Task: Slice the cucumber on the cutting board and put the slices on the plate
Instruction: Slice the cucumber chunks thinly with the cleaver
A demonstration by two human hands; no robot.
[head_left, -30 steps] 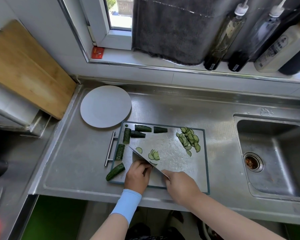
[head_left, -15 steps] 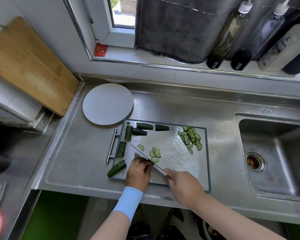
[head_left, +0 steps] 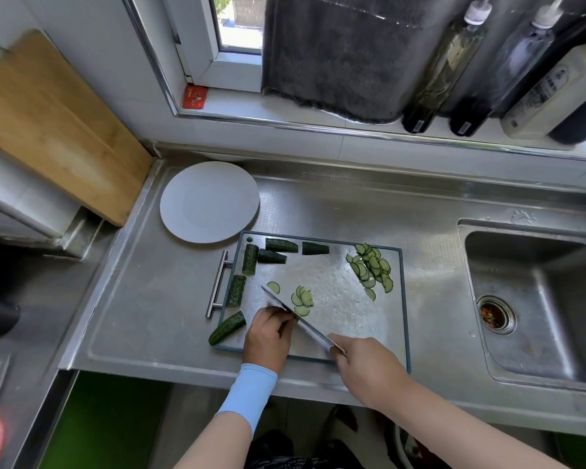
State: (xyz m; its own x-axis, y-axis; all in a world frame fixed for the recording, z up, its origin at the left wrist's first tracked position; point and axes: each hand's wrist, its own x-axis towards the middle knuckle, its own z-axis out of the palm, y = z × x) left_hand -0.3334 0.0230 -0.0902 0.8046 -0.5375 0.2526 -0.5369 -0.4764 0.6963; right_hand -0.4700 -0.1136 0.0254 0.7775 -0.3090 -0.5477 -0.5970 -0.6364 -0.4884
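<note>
A steel cutting board [head_left: 339,296] with a dark rim lies on the counter. Several cucumber chunks [head_left: 280,245] lie along its back and left edges. A pile of thin slices [head_left: 371,267] sits at the back right, and a few fresh slices [head_left: 301,297] lie by the blade. My right hand [head_left: 366,363] grips the handle of a knife [head_left: 295,318], whose blade slants across the board. My left hand [head_left: 268,333] is curled against the blade's left side; the cucumber piece under it is hidden. The white plate [head_left: 209,202] sits bare behind the board's left corner.
A sink [head_left: 538,299] lies to the right. Bottles [head_left: 444,69] and a dark towel [head_left: 339,55] stand on the window ledge behind. A wooden board [head_left: 51,126] leans at the left wall. The steel board's bar handle [head_left: 217,287] sticks out left.
One more slice lies beside the blade than a second ago. My hands and the knife have stayed almost in place.
</note>
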